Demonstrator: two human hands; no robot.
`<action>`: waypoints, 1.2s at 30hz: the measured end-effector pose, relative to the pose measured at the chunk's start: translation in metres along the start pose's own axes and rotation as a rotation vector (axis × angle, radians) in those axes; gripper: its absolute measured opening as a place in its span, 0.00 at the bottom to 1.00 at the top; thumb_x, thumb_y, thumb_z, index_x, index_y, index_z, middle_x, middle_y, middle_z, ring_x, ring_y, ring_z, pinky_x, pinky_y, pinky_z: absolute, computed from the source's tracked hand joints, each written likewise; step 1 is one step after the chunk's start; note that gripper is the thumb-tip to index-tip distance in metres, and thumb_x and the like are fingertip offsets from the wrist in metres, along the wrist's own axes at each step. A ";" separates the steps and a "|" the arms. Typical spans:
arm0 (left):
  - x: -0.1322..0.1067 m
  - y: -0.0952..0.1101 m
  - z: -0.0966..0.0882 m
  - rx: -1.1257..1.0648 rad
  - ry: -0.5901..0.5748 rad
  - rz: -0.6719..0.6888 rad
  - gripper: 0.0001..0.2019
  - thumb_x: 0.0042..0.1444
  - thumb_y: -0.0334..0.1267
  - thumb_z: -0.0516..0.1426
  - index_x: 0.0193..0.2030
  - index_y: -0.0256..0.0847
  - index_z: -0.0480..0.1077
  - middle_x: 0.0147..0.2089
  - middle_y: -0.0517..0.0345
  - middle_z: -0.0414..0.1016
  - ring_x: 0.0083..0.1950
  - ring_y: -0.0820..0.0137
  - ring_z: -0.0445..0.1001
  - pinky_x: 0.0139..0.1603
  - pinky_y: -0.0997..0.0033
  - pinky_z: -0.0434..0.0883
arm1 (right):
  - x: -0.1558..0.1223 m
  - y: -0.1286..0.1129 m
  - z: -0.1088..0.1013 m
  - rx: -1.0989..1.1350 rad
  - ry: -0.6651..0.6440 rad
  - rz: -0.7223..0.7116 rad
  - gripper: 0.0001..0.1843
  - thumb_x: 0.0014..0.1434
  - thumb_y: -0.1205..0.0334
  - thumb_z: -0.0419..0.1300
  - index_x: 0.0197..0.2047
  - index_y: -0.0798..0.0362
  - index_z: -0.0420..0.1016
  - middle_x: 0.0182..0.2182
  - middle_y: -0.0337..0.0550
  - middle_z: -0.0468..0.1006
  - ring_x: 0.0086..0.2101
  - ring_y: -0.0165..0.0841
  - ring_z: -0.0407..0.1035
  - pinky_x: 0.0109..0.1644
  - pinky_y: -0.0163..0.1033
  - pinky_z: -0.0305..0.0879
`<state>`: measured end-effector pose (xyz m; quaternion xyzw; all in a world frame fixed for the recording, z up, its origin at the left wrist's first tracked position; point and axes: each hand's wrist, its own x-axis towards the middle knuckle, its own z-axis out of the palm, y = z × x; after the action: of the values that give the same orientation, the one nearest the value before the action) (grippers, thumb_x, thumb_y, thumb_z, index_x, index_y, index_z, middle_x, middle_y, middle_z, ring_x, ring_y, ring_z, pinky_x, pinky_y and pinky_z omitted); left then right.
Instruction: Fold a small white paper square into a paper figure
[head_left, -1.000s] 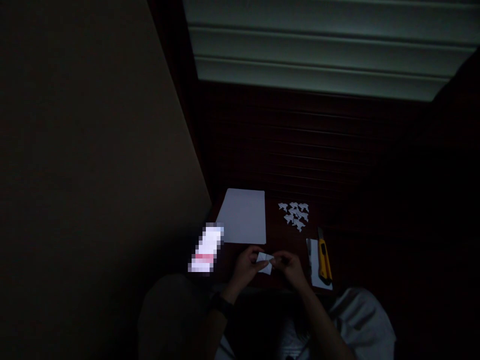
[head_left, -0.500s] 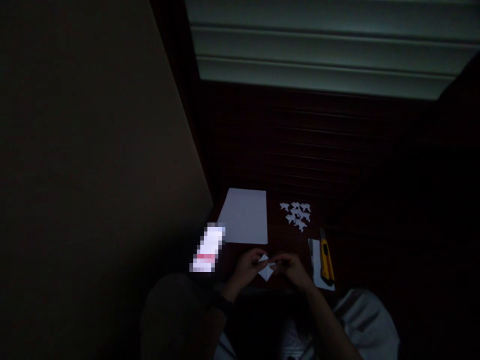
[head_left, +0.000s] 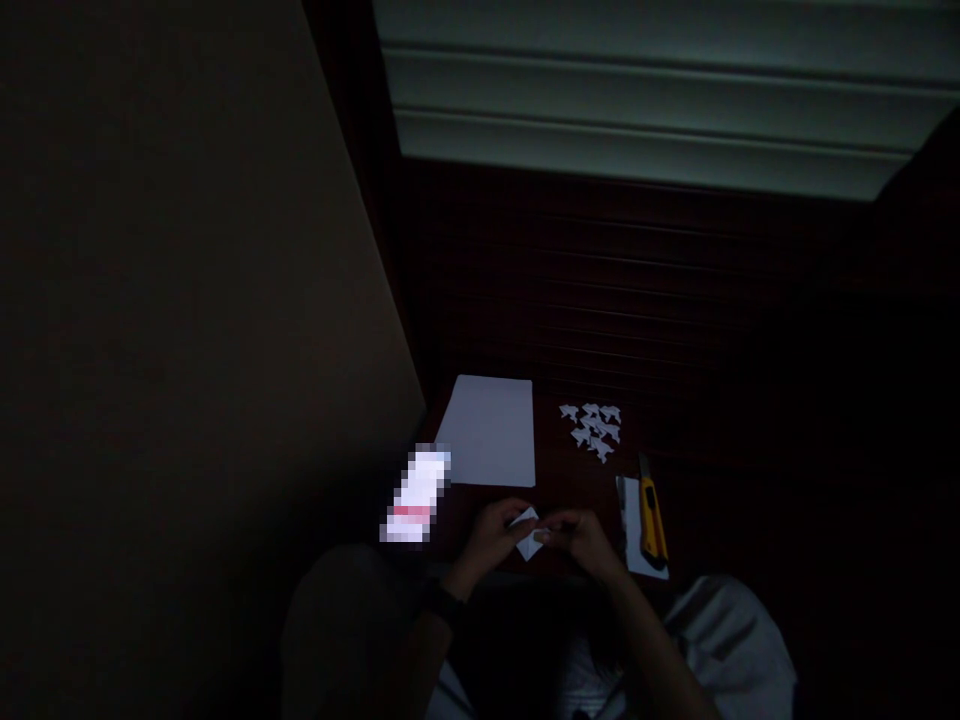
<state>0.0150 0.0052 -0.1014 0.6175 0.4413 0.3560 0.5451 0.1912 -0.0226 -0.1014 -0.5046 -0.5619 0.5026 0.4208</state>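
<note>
Between my hands is a small folded piece of white paper, held as a diamond just above the near edge of the dark table. My left hand pinches its left side, thumb on top. From the right, my right hand grips the other side, its fingertips covering that corner. Several small folded paper figures lie in a cluster beyond my right hand. To the right, a yellow utility knife with its blade showing rests on a strip of white paper.
A blank white sheet lies at the table's back left. Left of my hands is a lit phone, its screen blurred out. A wall rises on the left, and pale slats stand behind. The room is dim.
My right fingers have shifted slightly over the right side of the paper, covering more of its corner. My left hand keeps its grip.
</note>
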 end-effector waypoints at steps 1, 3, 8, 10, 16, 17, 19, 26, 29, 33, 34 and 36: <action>0.000 -0.001 0.000 -0.007 -0.006 0.004 0.14 0.47 0.41 0.57 0.39 0.35 0.71 0.36 0.51 0.75 0.36 0.67 0.72 0.35 0.73 0.67 | 0.000 0.001 0.001 0.012 0.001 0.013 0.09 0.46 0.58 0.63 0.31 0.53 0.78 0.24 0.39 0.75 0.25 0.30 0.66 0.29 0.33 0.59; 0.000 -0.002 0.001 -0.011 -0.001 0.012 0.14 0.47 0.41 0.57 0.39 0.35 0.71 0.36 0.51 0.75 0.37 0.67 0.73 0.36 0.72 0.67 | 0.001 0.003 0.002 0.028 0.006 0.028 0.09 0.46 0.57 0.62 0.30 0.53 0.78 0.24 0.40 0.76 0.25 0.31 0.66 0.29 0.33 0.60; 0.000 -0.005 0.004 -0.003 0.054 0.024 0.12 0.49 0.40 0.56 0.39 0.35 0.70 0.37 0.51 0.75 0.38 0.67 0.73 0.38 0.71 0.68 | 0.000 0.003 0.003 0.012 0.037 0.006 0.10 0.47 0.57 0.62 0.30 0.54 0.78 0.25 0.42 0.78 0.27 0.33 0.69 0.31 0.35 0.62; 0.000 -0.006 0.005 -0.012 0.050 0.019 0.12 0.49 0.40 0.56 0.39 0.35 0.70 0.37 0.51 0.75 0.38 0.67 0.73 0.38 0.71 0.68 | 0.000 0.003 0.003 0.003 0.042 -0.002 0.10 0.47 0.57 0.61 0.29 0.54 0.78 0.27 0.43 0.78 0.28 0.34 0.70 0.33 0.35 0.63; 0.000 -0.010 0.006 0.032 0.067 0.001 0.14 0.48 0.42 0.57 0.39 0.36 0.71 0.36 0.52 0.75 0.36 0.67 0.73 0.35 0.72 0.68 | -0.001 0.002 0.003 -0.067 0.077 -0.021 0.10 0.50 0.58 0.59 0.30 0.54 0.78 0.27 0.43 0.78 0.29 0.35 0.70 0.33 0.35 0.63; 0.000 -0.010 0.006 0.037 0.074 -0.002 0.14 0.47 0.42 0.57 0.39 0.36 0.71 0.36 0.52 0.75 0.36 0.67 0.73 0.35 0.72 0.68 | -0.001 0.002 0.003 -0.081 0.083 -0.020 0.10 0.51 0.58 0.58 0.30 0.54 0.78 0.26 0.43 0.78 0.28 0.35 0.70 0.32 0.35 0.63; 0.000 -0.010 0.007 0.026 0.075 -0.009 0.15 0.47 0.43 0.57 0.39 0.36 0.71 0.35 0.52 0.76 0.35 0.67 0.73 0.34 0.72 0.68 | -0.001 0.003 0.003 -0.108 0.104 -0.023 0.10 0.51 0.58 0.57 0.30 0.54 0.77 0.25 0.43 0.77 0.28 0.34 0.70 0.32 0.35 0.63; -0.001 -0.001 0.011 0.004 0.108 -0.024 0.16 0.46 0.44 0.58 0.38 0.36 0.71 0.35 0.51 0.76 0.35 0.66 0.74 0.33 0.73 0.69 | 0.002 0.006 0.007 -0.127 0.197 -0.026 0.07 0.49 0.62 0.58 0.27 0.55 0.75 0.25 0.43 0.77 0.29 0.35 0.70 0.33 0.35 0.63; -0.001 0.000 0.011 -0.002 0.115 -0.013 0.15 0.46 0.44 0.58 0.38 0.35 0.71 0.34 0.52 0.76 0.34 0.66 0.74 0.33 0.73 0.69 | 0.004 0.009 0.007 -0.085 0.215 0.005 0.06 0.48 0.62 0.59 0.26 0.56 0.74 0.24 0.43 0.76 0.27 0.34 0.69 0.31 0.35 0.63; -0.003 -0.001 0.010 0.008 0.115 -0.003 0.15 0.47 0.43 0.57 0.39 0.36 0.71 0.35 0.52 0.76 0.35 0.66 0.73 0.34 0.72 0.69 | 0.005 0.012 0.007 -0.021 0.204 0.032 0.07 0.47 0.62 0.59 0.25 0.57 0.74 0.23 0.44 0.76 0.25 0.33 0.68 0.29 0.34 0.63; -0.003 -0.001 0.009 0.008 0.105 0.001 0.15 0.47 0.43 0.57 0.39 0.36 0.71 0.35 0.52 0.76 0.36 0.66 0.73 0.34 0.72 0.69 | 0.006 0.013 0.007 -0.012 0.204 0.040 0.07 0.47 0.61 0.60 0.25 0.57 0.74 0.23 0.44 0.76 0.25 0.33 0.68 0.28 0.34 0.63; -0.004 -0.001 0.009 0.001 0.079 0.009 0.14 0.47 0.41 0.57 0.39 0.36 0.70 0.36 0.52 0.75 0.36 0.67 0.73 0.35 0.72 0.69 | 0.006 0.014 0.008 -0.007 0.217 0.054 0.07 0.46 0.61 0.60 0.24 0.57 0.74 0.23 0.44 0.76 0.25 0.33 0.69 0.28 0.35 0.63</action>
<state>0.0216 -0.0020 -0.1034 0.6052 0.4601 0.3822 0.5253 0.1847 -0.0180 -0.1165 -0.5725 -0.5011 0.4540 0.4638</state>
